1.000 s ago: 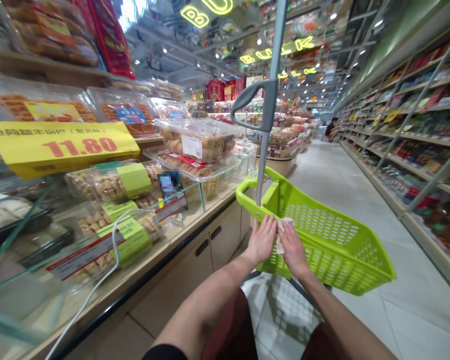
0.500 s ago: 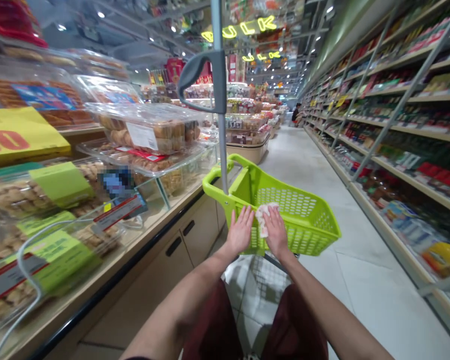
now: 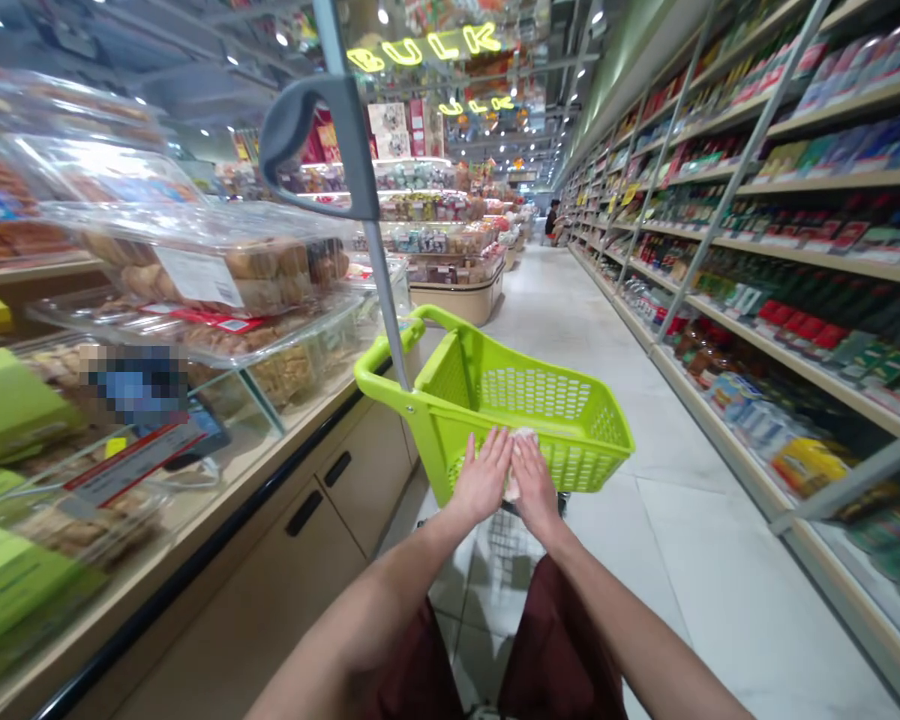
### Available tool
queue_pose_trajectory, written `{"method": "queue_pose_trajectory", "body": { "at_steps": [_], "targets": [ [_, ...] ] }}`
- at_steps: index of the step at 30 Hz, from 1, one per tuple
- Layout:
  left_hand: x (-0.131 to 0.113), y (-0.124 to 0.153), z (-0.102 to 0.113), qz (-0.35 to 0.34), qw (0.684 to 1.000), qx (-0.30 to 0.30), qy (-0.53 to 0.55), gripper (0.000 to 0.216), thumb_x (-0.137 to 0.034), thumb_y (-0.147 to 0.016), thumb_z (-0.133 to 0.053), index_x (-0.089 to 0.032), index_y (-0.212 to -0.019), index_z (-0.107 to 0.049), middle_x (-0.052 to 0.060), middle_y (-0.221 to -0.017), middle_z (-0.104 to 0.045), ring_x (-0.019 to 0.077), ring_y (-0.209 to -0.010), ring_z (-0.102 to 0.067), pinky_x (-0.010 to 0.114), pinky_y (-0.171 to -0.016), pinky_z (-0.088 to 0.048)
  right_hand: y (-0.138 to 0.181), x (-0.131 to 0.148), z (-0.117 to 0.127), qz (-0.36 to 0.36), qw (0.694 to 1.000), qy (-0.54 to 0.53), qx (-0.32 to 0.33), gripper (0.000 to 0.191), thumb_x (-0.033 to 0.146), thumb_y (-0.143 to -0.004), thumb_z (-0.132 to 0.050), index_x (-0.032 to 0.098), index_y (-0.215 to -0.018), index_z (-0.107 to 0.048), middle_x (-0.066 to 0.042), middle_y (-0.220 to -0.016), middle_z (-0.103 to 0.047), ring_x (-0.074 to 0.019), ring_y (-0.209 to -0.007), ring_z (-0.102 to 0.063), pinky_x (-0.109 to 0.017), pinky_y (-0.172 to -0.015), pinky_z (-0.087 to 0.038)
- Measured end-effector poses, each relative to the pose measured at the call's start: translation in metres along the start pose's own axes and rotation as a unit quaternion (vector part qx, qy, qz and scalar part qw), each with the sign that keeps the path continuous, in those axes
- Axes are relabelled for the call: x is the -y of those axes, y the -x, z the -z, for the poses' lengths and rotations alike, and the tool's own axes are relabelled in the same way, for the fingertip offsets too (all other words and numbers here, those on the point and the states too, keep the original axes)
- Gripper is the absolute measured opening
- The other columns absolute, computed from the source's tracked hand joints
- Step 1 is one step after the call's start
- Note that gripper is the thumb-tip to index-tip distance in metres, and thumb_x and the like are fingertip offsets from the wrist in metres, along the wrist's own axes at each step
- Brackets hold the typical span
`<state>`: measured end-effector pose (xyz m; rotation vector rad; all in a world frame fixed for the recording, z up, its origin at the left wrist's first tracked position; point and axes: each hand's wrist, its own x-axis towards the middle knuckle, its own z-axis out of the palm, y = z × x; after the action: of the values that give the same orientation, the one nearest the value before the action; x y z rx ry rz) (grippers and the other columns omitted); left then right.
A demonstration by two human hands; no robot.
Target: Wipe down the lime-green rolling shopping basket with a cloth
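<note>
A lime-green wheeled shopping basket point(image 3: 592, 468) stands on the floor before my knees. My left hand point(image 3: 481, 482) lies on its near side with the fingers stretched out and nothing visible in them. Close beside it, my right hand point(image 3: 534, 490) presses a crumpled whitish cloth point(image 3: 523, 434) against the same side, mostly covering it; whether it is cloth or tissue I cannot tell. A metal pole with a grey loop handle point(image 3: 360, 150) rises from the basket's left end.
Left of me runs a display counter with clear boxes of biscuits point(image 3: 217, 270) and a price label point(image 3: 135, 462). Packed shelves point(image 3: 817, 260) line the right side of the tiled aisle point(image 3: 690, 560). Far down the aisle is a person point(image 3: 552, 222).
Basket and hands appear further left as the view has turned right. My right hand has come closer to my left and slid lower on the basket's side with the cloth.
</note>
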<state>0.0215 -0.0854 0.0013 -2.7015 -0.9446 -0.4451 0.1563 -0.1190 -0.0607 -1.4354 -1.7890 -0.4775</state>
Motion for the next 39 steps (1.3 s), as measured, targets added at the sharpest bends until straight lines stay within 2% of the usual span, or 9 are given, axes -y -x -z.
{"method": "queue_pose_trajectory", "body": {
  "at_steps": [5, 11, 14, 19, 22, 29, 31, 36, 39],
  "targets": [
    [-0.008, -0.024, 0.005, 0.006, 1.000, -0.019, -0.003, 0.060, -0.017, -0.079, -0.033, -0.010, -0.137, -0.018, 0.008, -0.146, -0.012, 0.0225, -0.134, -0.001, 0.053, -0.106, -0.008, -0.012, -0.024, 0.015, -0.033, 0.999, 0.033, -0.018, 0.052, 0.006, -0.083, -0.033, 0.017, -0.133, -0.033, -0.010, -0.142, -0.026, -0.0218, -0.133, -0.012, -0.048, -0.104, -0.027],
    [-0.029, -0.016, -0.014, -0.041, 0.998, 0.043, 0.005, 0.056, -0.019, -0.081, -0.033, -0.010, -0.135, -0.025, 0.010, -0.144, -0.020, 0.0229, -0.133, -0.010, 0.052, -0.105, -0.014, 0.038, -0.035, 0.001, -0.041, 0.998, 0.034, 0.031, 0.049, 0.003, -0.082, -0.032, 0.015, -0.129, -0.038, -0.010, -0.137, -0.036, -0.0183, -0.133, -0.014, -0.044, -0.105, -0.029],
    [-0.035, -0.013, -0.019, -0.052, 0.997, 0.049, 0.011, 0.053, -0.018, -0.082, -0.031, -0.010, -0.134, -0.028, 0.010, -0.144, -0.022, 0.0225, -0.133, -0.012, 0.051, -0.105, -0.015, 0.055, -0.037, 0.007, -0.053, 0.997, 0.037, 0.046, 0.048, 0.004, -0.081, -0.033, 0.014, -0.127, -0.042, -0.011, -0.135, -0.038, -0.0177, -0.133, -0.015, -0.042, -0.104, -0.031],
    [-0.040, -0.035, -0.012, -0.049, 0.999, 0.015, 0.004, 0.057, -0.016, -0.080, -0.033, -0.010, -0.136, -0.024, 0.010, -0.145, -0.017, 0.0226, -0.134, -0.006, 0.052, -0.106, -0.010, 0.036, -0.054, 0.037, -0.063, 0.995, 0.071, -0.013, 0.054, 0.004, -0.077, -0.036, 0.015, -0.129, -0.038, -0.012, -0.141, -0.028, -0.0232, -0.133, -0.013, -0.050, -0.103, -0.028],
    [-0.046, -0.048, -0.010, -0.052, 0.999, 0.011, 0.004, 0.059, -0.016, -0.079, -0.035, -0.011, -0.136, -0.023, 0.010, -0.145, -0.016, 0.0232, -0.134, -0.005, 0.052, -0.105, -0.010, 0.029, -0.066, 0.042, -0.070, 0.994, 0.087, -0.019, 0.059, 0.000, -0.074, -0.035, 0.017, -0.130, -0.038, -0.012, -0.142, -0.026, -0.0227, -0.133, -0.013, -0.051, -0.102, -0.028],
    [-0.069, -0.041, -0.024, -0.118, 0.991, 0.060, 0.016, 0.051, -0.020, -0.082, -0.033, -0.011, -0.132, -0.032, 0.011, -0.143, -0.024, 0.0233, -0.133, -0.013, 0.052, -0.105, -0.013, 0.080, -0.066, 0.029, -0.083, 0.991, 0.090, 0.045, 0.059, 0.000, -0.071, -0.038, 0.015, -0.129, -0.039, -0.011, -0.141, -0.029, -0.0223, -0.133, -0.013, -0.048, -0.101, -0.032],
    [-0.072, -0.041, -0.025, -0.133, 0.989, 0.064, 0.020, 0.051, -0.019, -0.083, -0.032, -0.011, -0.132, -0.031, 0.011, -0.143, -0.023, 0.0231, -0.133, -0.014, 0.052, -0.106, -0.013, 0.081, -0.071, 0.037, -0.091, 0.991, 0.090, 0.028, 0.060, 0.000, -0.071, -0.038, 0.015, -0.129, -0.038, -0.012, -0.141, -0.027, -0.0234, -0.133, -0.013, -0.048, -0.100, -0.032],
    [-0.077, -0.058, -0.017, -0.123, 0.992, 0.033, 0.017, 0.058, -0.015, -0.079, -0.034, -0.011, -0.136, -0.023, 0.011, -0.145, -0.017, 0.0231, -0.133, -0.009, 0.053, -0.105, -0.012, 0.055, -0.099, 0.066, -0.127, 0.984, 0.112, -0.056, 0.061, 0.001, -0.073, -0.037, 0.017, -0.131, -0.035, -0.012, -0.143, -0.022, -0.0249, -0.132, -0.015, -0.051, -0.101, -0.030],
    [-0.082, -0.065, -0.014, -0.120, 0.992, 0.025, 0.015, 0.057, -0.015, -0.079, -0.033, -0.011, -0.135, -0.026, 0.010, -0.145, -0.018, 0.0226, -0.134, -0.008, 0.053, -0.105, -0.011, 0.058, -0.110, 0.066, -0.128, 0.984, 0.112, -0.061, 0.058, 0.002, -0.074, -0.038, 0.017, -0.130, -0.037, -0.012, -0.143, -0.023, -0.0234, -0.132, -0.018, -0.050, -0.100, -0.031]
  ]
}}
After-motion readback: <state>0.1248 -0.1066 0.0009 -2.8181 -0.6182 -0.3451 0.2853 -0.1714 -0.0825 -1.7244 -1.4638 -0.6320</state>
